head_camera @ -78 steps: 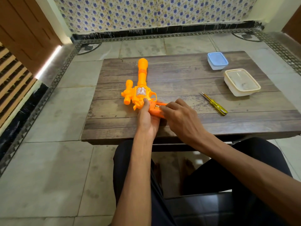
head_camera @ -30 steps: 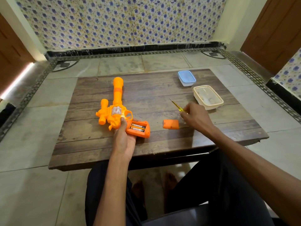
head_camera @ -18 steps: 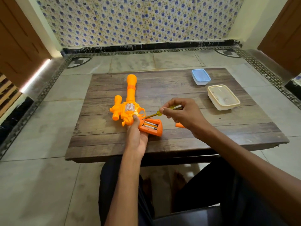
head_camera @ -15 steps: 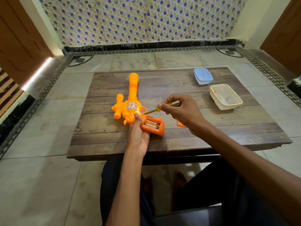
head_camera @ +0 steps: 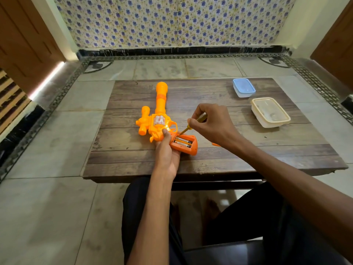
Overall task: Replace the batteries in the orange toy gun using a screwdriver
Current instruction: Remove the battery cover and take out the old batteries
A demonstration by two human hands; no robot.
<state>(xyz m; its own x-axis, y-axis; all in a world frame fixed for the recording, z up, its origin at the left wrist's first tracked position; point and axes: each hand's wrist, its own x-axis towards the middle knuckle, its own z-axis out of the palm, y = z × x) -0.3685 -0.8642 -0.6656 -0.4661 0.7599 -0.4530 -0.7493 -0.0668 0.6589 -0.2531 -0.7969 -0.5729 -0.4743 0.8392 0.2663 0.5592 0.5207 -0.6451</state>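
Note:
The orange toy gun (head_camera: 160, 113) lies on the wooden table (head_camera: 210, 161), barrel pointing away from me. Its grip is open and two batteries (head_camera: 183, 141) lie side by side in the compartment. My left hand (head_camera: 166, 152) holds the grip from below, thumb pressed near the trigger. My right hand (head_camera: 212, 124) pinches the yellow screwdriver (head_camera: 193, 124), whose tip points down at the far end of the batteries. A sliver of the orange battery cover (head_camera: 215, 144) shows on the table under my right wrist.
A blue-lidded small box (head_camera: 244, 87) and a cream lidded box (head_camera: 270, 112) stand at the table's far right. Tiled floor surrounds the low table. My legs are under its near edge.
The battery cover came off and was laid on the table. My right hand picked up the screwdriver from the right and brought its tip to the open battery compartment.

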